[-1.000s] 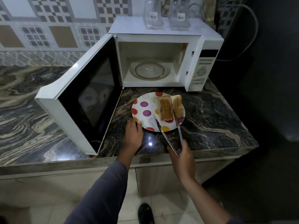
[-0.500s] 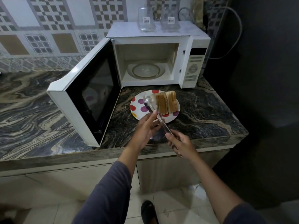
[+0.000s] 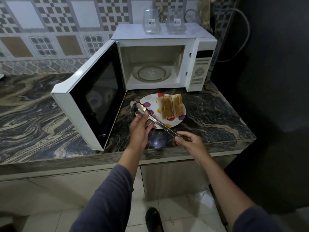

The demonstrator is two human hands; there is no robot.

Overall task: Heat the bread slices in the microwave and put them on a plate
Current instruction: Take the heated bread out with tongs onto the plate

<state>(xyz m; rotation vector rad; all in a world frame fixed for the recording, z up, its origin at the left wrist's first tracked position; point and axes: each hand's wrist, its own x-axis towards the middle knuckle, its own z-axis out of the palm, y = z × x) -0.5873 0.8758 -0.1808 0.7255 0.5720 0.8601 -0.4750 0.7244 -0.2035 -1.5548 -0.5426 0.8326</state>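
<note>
Bread slices (image 3: 170, 107): several browned slices stand on edge, side by side, on the plate (image 3: 151, 100), just in front of the microwave (image 3: 160, 42) and apart from the tongs.
Bench (image 3: 30, 118): dark veined stone top that carries the microwave and runs on to the left of it.
Door (image 3: 93, 97): swung wide open on the microwave's left side, with its dark window turned toward the plate.
Left hand (image 3: 138, 131): in front of the microwave, below its hinge side; thumb and fingers pinch the tongs near their head end.
Tongs (image 3: 160, 124): metal, arms closed together; the tips lie over the plate's left rim and the shaft slants away from the microwave toward the right hand (image 3: 189, 142).
Plate: white with coloured dots, flat on the bench, just in front of the microwave's opening.
Turntable (image 3: 151, 73): glass disc lying flat on the floor of the microwave's cavity.
Glass containers (image 3: 151, 22): two clear labelled vessels, upright on top of the microwave.
Right hand: in front of the microwave's right half, near the bench's front edge; fingertips pinch the hinge end of the tongs.
Control panel (image 3: 199, 71): the right strip of the microwave's front.
</note>
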